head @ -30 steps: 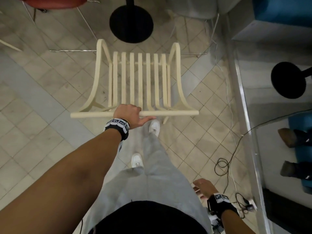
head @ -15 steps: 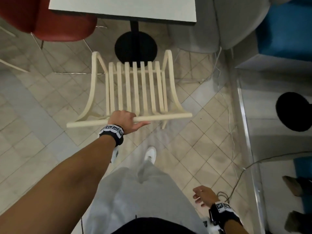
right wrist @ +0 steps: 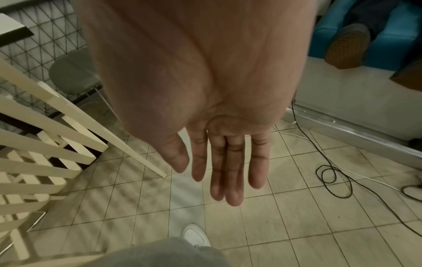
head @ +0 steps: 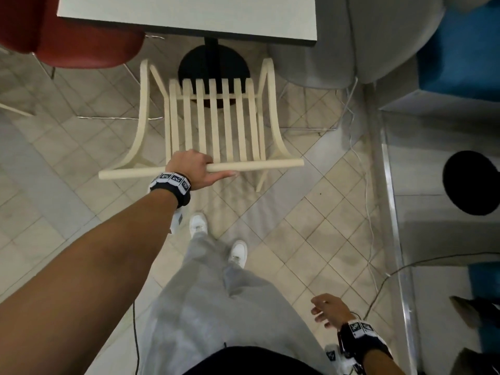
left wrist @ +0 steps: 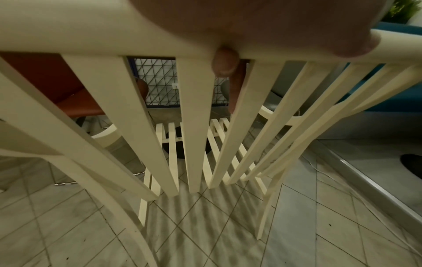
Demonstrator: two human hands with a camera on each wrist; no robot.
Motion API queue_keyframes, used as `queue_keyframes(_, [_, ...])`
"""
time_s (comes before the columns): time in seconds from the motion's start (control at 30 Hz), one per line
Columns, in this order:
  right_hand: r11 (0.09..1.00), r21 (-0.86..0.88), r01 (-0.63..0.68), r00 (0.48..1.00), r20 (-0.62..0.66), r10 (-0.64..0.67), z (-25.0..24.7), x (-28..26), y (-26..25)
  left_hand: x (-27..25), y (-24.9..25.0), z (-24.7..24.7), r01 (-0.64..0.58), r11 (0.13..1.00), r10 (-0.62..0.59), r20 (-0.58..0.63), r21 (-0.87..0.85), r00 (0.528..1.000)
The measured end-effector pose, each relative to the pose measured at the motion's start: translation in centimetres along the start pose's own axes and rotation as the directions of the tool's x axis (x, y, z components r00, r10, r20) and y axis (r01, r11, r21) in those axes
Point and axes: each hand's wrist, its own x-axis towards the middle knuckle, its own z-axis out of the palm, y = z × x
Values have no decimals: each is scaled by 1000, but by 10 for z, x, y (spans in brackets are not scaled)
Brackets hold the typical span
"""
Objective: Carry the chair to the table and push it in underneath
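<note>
A cream slatted wooden chair (head: 216, 123) faces the white table (head: 189, 14), its front legs near the table's black round base (head: 213, 66). My left hand (head: 194, 167) grips the chair's top rail (head: 259, 165), fingers curled over it and thumb along the near side; the left wrist view shows the rail (left wrist: 68, 32) and back slats (left wrist: 194, 117) up close. My right hand (head: 324, 309) hangs empty beside my hip, its fingers (right wrist: 228, 171) straight and relaxed. The chair (right wrist: 45, 144) appears at the left of the right wrist view.
A red chair (head: 81, 44) sits left of the table and a grey chair (head: 338, 50) on its right. A raised platform with a metal edge (head: 392, 212) runs along the right, with blue seating (head: 460, 55). Cables (head: 359, 158) lie on the tiled floor.
I have walked forward with the chair in my left hand. The table has come into view and the chair's front now reaches the table's base. My right hand stays at my side.
</note>
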Motion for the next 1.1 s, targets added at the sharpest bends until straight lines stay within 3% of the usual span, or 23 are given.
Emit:
queue_keyframes(0.27, [1000,18,15,999,-34,-14,9,0,-46,18,-15,-7,-59,996,58,-20,-69,998])
queue_keyframes(0.5, [999,43,18,1000,-25,-17,44,-1,-101,2,-22,2,55,996,-60,-69,-69,996])
queue_keyframes(0.7, [989,123,86,995,-70,-77,57,-9,-148,16,-34,-2,-13,1000,13,-30,-19,999])
queue_keyframes(0.9, [980,193,49,995,-93,-31,64,-14,-147,54,-50,-16,-32,999,32,-33,-16,999])
queue_keyframes(1.1, [997,83,-6,996,-83,13,64,-21,-141,89,-68,-31,-52,998,51,-26,-18,998])
